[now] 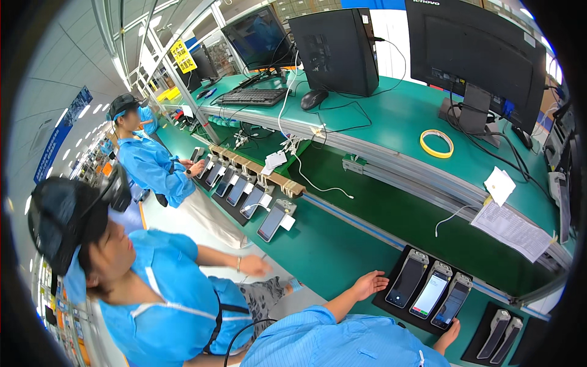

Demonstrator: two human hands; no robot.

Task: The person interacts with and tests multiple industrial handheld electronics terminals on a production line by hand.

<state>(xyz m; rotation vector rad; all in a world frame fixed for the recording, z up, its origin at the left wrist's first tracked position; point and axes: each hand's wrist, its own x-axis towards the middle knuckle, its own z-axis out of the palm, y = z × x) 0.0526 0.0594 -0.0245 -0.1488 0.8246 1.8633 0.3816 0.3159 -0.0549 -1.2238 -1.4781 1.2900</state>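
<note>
Standing beside this long green bench (342, 244), I see the wearer's left hand (369, 284) resting open, palm up and fingers spread, on the bench surface just off the left edge of a black tray (397, 269). That tray sits near the front edge of the bench and carries three handheld terminals (431, 292) side by side, screens facing up. The right hand (450, 336) lies at the tray's front edge just below the right-most terminal; its fingers curl, but whether it grips anything I cannot tell. Both forearms wear light blue sleeves. Further toward the right end of the bench a second black tray (483, 342) holds two grey terminals (501, 333). Above the work level runs a raised green shelf (397, 122) with a roll of yellow tape (436, 144), printed paper sheets (511, 229) at its front edge, a black monitor (474, 55), a black computer tower (335, 51), a keyboard (254, 96) and a mouse (313, 98). Along the bench's far left stretch, a row of terminals (244, 192) leans in stands. Two co-workers in blue smocks and dark caps are at the bench's front side, one close by (153, 293), another (150, 162) further down the aisle of a bright factory hall.
</note>
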